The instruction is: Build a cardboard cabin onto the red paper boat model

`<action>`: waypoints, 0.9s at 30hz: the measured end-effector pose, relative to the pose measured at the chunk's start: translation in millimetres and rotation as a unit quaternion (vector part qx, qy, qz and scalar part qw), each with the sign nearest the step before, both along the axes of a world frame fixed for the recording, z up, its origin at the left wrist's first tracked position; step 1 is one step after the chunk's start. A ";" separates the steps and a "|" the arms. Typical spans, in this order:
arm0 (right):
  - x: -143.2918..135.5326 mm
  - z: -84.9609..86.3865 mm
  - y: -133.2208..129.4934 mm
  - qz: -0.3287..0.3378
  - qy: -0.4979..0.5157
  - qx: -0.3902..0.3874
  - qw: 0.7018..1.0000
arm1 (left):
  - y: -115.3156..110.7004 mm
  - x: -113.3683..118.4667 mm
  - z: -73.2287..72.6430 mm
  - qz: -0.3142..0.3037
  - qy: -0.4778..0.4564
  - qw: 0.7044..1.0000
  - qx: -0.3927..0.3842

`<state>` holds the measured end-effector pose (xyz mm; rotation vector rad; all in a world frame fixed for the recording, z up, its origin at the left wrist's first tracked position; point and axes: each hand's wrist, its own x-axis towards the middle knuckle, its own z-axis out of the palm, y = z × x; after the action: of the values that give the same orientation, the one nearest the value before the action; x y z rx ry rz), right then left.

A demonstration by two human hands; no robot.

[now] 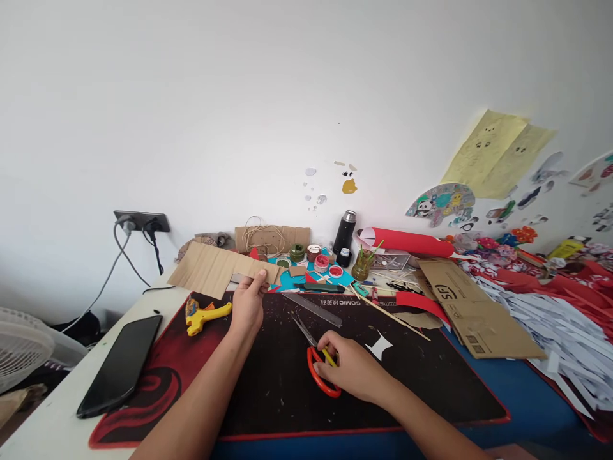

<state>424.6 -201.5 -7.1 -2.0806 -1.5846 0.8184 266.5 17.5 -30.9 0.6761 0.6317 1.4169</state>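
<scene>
My left hand (249, 303) pinches a strip of brown corrugated cardboard (204, 268) by its right part, holding it over the back left of the dark desk mat (268, 377). In my right hand (347, 367) is a pair of scissors (320, 377) with red and yellow handles, the blades pointing up and left toward the mat's middle. The scissors are apart from the cardboard. A metal ruler (316, 310) lies between the two hands, farther back. To the right of the scissors rests a white paper scrap (380, 345).
Left of my left arm are a yellow glue gun (205, 314) and a black phone (122, 364). Paint jars (297, 252), a black flask (345, 231) and a red paper roll (407, 241) stand or lie along the wall. Folded cardboard (479, 313) and white paper strips (565, 332) lie at the right.
</scene>
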 end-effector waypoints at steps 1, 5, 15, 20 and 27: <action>1.2 -0.8 -0.2 -0.001 0.011 -0.001 1.000 | -0.5 0.5 0.0 0.000 0.002 1.000 0.001; 6.5 -7.2 0.7 -0.020 0.106 -0.009 0.994 | -4.0 3.5 0.8 -0.004 0.007 1.000 0.005; 12.6 -19.3 12.0 -0.047 0.501 0.073 0.861 | -1.1 26.8 27.7 -0.009 -0.013 1.000 0.006; 1.4 -23.4 39.0 -0.041 0.636 0.175 0.750 | 2.1 54.5 40.7 0.006 -0.038 0.999 0.001; -8.9 -17.2 80.5 -0.035 0.622 0.196 0.758 | 2.4 68.6 29.9 0.027 -0.063 0.997 -0.037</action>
<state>415.6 -121.0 -24.3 -0.8199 -0.7629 1.2815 335.0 19.9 -1.0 0.5096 0.6033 1.4660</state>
